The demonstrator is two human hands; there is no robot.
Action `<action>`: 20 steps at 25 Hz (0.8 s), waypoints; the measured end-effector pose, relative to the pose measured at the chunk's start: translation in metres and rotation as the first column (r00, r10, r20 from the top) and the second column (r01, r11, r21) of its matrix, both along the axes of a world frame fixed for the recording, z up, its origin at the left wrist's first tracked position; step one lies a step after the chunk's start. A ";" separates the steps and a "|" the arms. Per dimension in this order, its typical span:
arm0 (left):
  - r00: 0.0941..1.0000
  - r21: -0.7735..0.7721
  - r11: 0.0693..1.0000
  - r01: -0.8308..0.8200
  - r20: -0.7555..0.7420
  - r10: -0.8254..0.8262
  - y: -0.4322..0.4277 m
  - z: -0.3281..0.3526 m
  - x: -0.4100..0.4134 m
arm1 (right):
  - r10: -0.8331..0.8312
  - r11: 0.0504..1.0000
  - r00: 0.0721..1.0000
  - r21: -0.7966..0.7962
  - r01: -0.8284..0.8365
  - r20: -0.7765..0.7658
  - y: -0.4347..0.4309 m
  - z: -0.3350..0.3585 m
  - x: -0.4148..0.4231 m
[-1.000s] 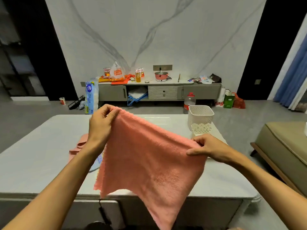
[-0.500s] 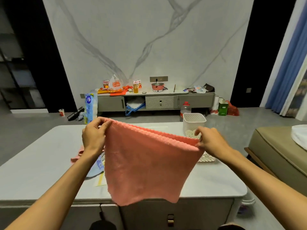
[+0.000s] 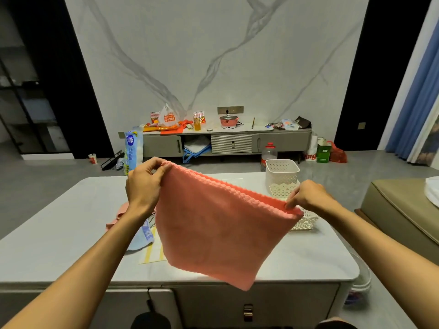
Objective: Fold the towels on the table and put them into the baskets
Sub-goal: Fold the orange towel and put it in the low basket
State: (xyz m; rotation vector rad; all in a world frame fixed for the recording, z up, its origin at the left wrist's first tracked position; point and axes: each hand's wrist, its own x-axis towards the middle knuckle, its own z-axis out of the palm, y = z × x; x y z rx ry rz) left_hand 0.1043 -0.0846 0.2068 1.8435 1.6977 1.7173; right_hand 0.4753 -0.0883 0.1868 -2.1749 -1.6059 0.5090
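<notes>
as hands (image 3: 142,188) (image 3: 308,197) pinch its corners, the towel (image 3: 221,224) slants down rightward

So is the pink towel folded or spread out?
Spread out: the pink towel hangs flat, left hand and right hand pinching its top corners.

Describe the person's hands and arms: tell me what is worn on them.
The left hand and right hand are bare: no gloves and no rings in view. The left forearm and right forearm are bare up to the picture's edge: no sleeves, watch, bracelet or markings show.
</notes>
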 end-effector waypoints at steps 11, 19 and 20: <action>0.971 -0.153 0.973 -0.170 0.142 0.192 0.027 -0.006 -0.028 | 0.620 0.695 0.685 0.139 -0.706 0.382 -0.021 -0.006 -0.008; 0.952 -0.149 0.965 -0.218 0.186 0.243 0.025 -0.008 -0.033 | 0.461 0.783 0.881 0.518 -0.345 -0.110 -0.027 -0.005 -0.003; 0.957 -0.141 0.973 -0.181 0.202 0.207 0.025 -0.010 -0.033 | 0.418 0.783 0.884 0.576 -0.234 -0.208 -0.024 -0.007 -0.004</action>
